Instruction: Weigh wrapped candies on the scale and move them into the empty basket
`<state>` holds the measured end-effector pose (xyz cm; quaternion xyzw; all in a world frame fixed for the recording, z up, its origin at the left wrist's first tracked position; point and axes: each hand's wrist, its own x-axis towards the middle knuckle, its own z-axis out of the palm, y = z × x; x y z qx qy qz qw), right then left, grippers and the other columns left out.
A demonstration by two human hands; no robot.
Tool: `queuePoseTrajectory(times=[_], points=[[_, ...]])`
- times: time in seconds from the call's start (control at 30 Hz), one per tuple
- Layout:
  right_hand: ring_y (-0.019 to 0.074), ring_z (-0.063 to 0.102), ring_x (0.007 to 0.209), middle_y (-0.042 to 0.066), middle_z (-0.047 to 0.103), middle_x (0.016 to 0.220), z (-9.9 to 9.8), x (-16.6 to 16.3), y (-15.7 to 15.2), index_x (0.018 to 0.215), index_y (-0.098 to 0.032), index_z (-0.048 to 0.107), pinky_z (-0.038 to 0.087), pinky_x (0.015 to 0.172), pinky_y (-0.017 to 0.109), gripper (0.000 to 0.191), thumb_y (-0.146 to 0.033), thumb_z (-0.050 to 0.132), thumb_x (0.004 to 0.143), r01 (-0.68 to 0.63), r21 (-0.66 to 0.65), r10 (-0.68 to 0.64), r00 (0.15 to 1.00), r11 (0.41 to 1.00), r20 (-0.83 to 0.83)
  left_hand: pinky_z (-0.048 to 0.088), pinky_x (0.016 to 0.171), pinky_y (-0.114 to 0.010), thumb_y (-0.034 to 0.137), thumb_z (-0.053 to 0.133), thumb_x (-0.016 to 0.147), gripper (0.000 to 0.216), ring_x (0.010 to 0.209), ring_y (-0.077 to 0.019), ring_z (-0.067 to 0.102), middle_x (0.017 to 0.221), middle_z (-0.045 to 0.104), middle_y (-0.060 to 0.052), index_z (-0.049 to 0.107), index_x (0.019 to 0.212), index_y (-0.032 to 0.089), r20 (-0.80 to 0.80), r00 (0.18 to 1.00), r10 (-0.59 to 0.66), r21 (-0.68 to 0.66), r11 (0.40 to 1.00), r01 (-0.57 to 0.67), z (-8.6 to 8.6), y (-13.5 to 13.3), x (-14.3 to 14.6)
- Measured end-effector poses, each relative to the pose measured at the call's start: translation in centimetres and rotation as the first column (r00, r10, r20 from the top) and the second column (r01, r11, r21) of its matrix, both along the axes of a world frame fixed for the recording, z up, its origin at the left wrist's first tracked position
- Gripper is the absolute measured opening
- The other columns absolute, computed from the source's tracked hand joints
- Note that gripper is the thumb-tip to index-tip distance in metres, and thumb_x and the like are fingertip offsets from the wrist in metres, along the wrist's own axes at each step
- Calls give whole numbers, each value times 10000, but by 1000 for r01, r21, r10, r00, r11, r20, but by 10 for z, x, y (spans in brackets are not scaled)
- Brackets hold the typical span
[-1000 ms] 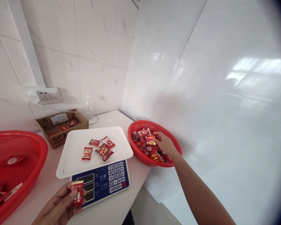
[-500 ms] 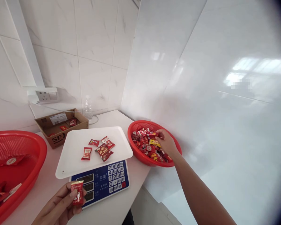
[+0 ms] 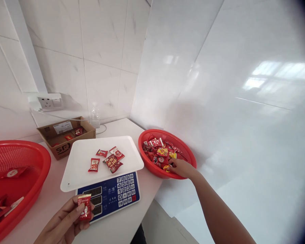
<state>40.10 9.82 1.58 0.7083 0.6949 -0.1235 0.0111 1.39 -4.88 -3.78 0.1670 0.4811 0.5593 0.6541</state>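
My left hand pinches a small red wrapped candy between thumb and fingers, in front of the scale's displays. At the right, my right hand reaches into a red plastic basket filled with wrapped candies. Its fingers are bent together at a yellow-and-red packet; whether they grip it is hidden. Several red packets, among them a dark red one and a red-and-white one, lie apart or overlapping on the white weighing tray.
Below the tray is the scale's blue keypad panel. A larger red basket with a few packets stands at the left. Behind the tray are a cardboard box and a clear bottle. Tiled walls enclose the table's back and right.
My right hand has moved down toward the near edge of the right basket, and the candies there have shifted. My left hand keeps its candy in nearly the same place.
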Motion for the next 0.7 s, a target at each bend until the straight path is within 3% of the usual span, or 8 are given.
queuePoseTrajectory(times=[0.13,0.23,0.37,0.5,0.63,0.7], points=[[253,627,816,100,687,877,-2,-5,12,812,-190,658,411,627,305,455,-563,399,827,118,45,-119,993,992,22,525,520,-242,237,817,564,309,594,-149,602,791,701,-23,688,842,203,39,997,-65,-50,996,67,-15,7,-7],[285,628,866,155,679,957,-5,-9,27,841,-155,660,427,660,339,604,-615,269,850,203,94,-205,978,975,18,514,531,-231,264,810,588,315,623,-136,587,889,696,-28,683,872,215,37,997,-74,-14,997,75,-17,6,-7],[247,631,856,131,687,929,-10,-11,41,809,-155,655,418,669,303,486,-512,332,871,183,123,-182,983,975,-13,509,601,-232,338,767,651,299,667,-132,562,814,659,-11,677,912,224,7,997,-77,83,994,76,-3,-3,0],[218,615,744,95,674,794,-8,-8,41,674,-178,598,375,598,284,418,-471,365,860,145,166,-141,989,975,-34,468,557,-216,356,730,694,200,645,-123,528,753,624,-11,682,818,206,-65,995,-82,124,988,90,17,-8,4],[183,550,602,33,597,625,9,-18,27,623,-208,504,330,532,271,404,-514,362,845,181,357,-140,981,917,-137,472,605,-231,406,722,686,250,704,-138,514,769,600,-7,676,834,210,-108,992,-69,113,990,81,29,-11,7],[165,524,566,0,560,579,21,-31,17,631,-215,482,333,529,262,380,-525,395,831,172,431,-70,967,886,-243,473,623,-241,416,718,686,259,710,-141,501,769,583,-4,669,833,209,-104,992,-69,123,989,81,31,-12,9]])
